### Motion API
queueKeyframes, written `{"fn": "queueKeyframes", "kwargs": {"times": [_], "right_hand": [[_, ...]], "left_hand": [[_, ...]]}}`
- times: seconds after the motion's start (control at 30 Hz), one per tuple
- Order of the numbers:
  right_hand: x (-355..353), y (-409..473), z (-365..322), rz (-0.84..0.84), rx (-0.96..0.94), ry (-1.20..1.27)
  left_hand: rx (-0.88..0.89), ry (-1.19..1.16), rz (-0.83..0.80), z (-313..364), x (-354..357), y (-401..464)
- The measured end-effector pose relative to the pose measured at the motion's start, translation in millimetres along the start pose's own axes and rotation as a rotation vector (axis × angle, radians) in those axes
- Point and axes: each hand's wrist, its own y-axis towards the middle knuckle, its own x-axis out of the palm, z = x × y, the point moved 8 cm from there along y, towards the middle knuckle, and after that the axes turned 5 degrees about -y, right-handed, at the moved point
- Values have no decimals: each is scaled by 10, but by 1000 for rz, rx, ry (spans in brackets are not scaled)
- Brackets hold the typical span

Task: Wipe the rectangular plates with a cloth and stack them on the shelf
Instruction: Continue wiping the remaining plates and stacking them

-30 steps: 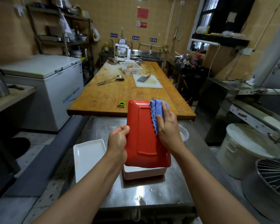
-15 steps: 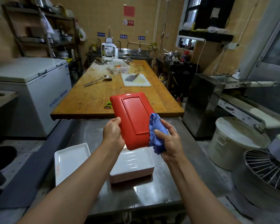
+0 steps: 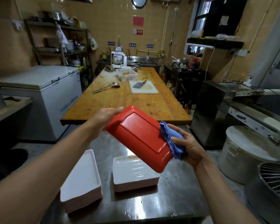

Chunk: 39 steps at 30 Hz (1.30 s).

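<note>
At the centre of the frame we hold a red-backed rectangular plate (image 3: 139, 139) underside up, tilted above the steel counter (image 3: 176, 196). Our left hand (image 3: 103, 117) clamps its far upper-left corner; our right hand (image 3: 189, 147) closes around a bunched blue cloth (image 3: 171, 139) pressed to the plate's lower-right edge. A second ago the plate stood upright with the cloth near its top; it has since swung flatter and the cloth has run down to the near end, so we judge the back nearly wiped. Below it sits the wet stack (image 3: 134, 177), glistening and seemingly still to be wiped; the drier-looking stack (image 3: 81, 181) lies lower left. The shelf (image 3: 58, 41) stands upper left, well apart.
</note>
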Motion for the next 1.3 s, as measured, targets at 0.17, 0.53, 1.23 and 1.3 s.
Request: {"fn": "queueKeyframes", "kwargs": {"times": [0.17,0.53,1.23,1.3], "right_hand": [[55,34,-26,-56,16,-26],[233,135,-293,224,-201,-852],[1367,141,285,142,-474,-1616],[1223,216,331,118,-373,-1635]], "left_hand": [[-194,-97,-302,-120,129,-87],[-222,-392,-35,-434,85,-101],[9,-573,193,-585,88,-397],[8,-587,224,-607,-5,-432]]}}
